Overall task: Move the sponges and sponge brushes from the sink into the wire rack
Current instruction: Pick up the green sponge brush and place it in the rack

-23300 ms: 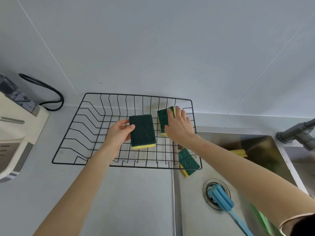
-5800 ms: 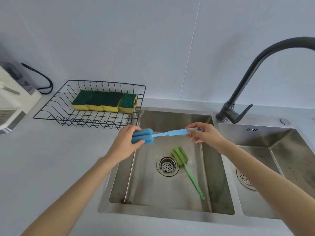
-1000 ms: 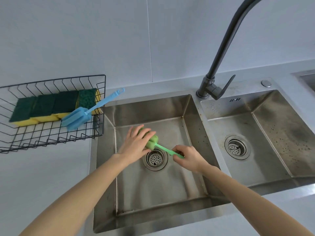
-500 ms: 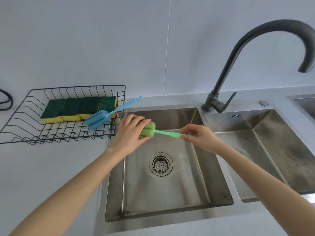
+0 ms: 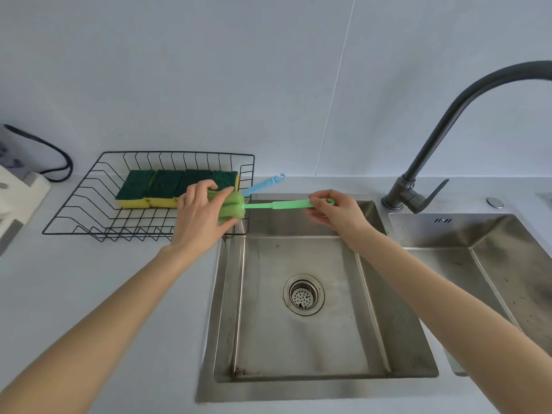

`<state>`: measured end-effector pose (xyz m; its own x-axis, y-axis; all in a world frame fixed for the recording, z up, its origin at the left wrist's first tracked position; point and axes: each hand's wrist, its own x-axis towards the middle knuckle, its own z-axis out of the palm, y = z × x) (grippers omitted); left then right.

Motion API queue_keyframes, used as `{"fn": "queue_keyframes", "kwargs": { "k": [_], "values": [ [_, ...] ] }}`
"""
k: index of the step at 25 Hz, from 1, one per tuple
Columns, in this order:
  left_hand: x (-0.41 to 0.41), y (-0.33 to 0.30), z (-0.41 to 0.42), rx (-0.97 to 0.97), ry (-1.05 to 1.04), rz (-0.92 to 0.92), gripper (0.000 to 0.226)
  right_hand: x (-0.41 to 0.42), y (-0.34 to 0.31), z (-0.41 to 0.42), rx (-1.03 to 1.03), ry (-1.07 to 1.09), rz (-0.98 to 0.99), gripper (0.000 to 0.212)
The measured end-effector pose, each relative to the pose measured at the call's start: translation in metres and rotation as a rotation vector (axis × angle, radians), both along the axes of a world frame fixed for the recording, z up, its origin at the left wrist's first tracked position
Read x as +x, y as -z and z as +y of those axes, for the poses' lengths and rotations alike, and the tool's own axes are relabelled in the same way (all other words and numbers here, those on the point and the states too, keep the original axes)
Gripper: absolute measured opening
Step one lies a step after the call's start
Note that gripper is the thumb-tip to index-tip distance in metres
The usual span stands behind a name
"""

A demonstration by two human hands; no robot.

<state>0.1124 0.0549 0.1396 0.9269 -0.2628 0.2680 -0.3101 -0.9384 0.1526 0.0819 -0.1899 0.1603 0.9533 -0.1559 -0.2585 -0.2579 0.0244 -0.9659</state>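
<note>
A green sponge brush [image 5: 236, 208] is held level over the right end of the black wire rack [image 5: 89, 186]. My left hand [image 5: 200, 216] wraps its foam head, and my right hand [image 5: 334, 209] pinches the far end of its green handle above the sink's back edge. Several green-and-yellow sponges [image 5: 167, 186] lie in a row at the back of the rack. A blue sponge brush [image 5: 265, 182] pokes its handle out over the rack's right rim; its head is hidden behind my left hand. The left sink basin [image 5: 298, 339] holds only its drain.
A dark curved faucet [image 5: 433, 150] stands behind the divider between the two steel basins, the right basin [image 5: 493, 264] partly cut off. A white appliance [image 5: 18, 201] with a black cable [image 5: 56, 153] sits at the far left. Grey counter [image 5: 89, 279] lies in front of the rack.
Both hands have carried the green sponge brush leftward from above the basin, so its head now hangs over the rack's right end. The blue brush's head is now covered by my left hand.
</note>
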Motion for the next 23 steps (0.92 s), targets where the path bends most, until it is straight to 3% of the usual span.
{"fn": "queue_keyframes", "kwargs": {
  "k": [4, 9, 18, 23],
  "values": [
    [0.011, 0.005, 0.026, -0.058, -0.088, 0.156, 0.065, 0.023, -0.001, 0.033, 0.085, -0.004, 0.044, 0.019],
    [0.027, 0.01, 0.043, -0.087, -0.102, 0.355, 0.064, 0.045, 0.008, 0.054, 0.069, 0.02, 0.111, 0.009],
    [0.042, 0.021, 0.051, -0.196, -0.076, 0.529, 0.054, 0.062, 0.021, 0.06, -0.143, -0.068, 0.168, 0.009],
    [0.047, 0.027, 0.055, -0.219, -0.099, 0.586, 0.052, 0.07, 0.029, 0.067, -0.279, -0.124, 0.186, 0.022]
  ]
}}
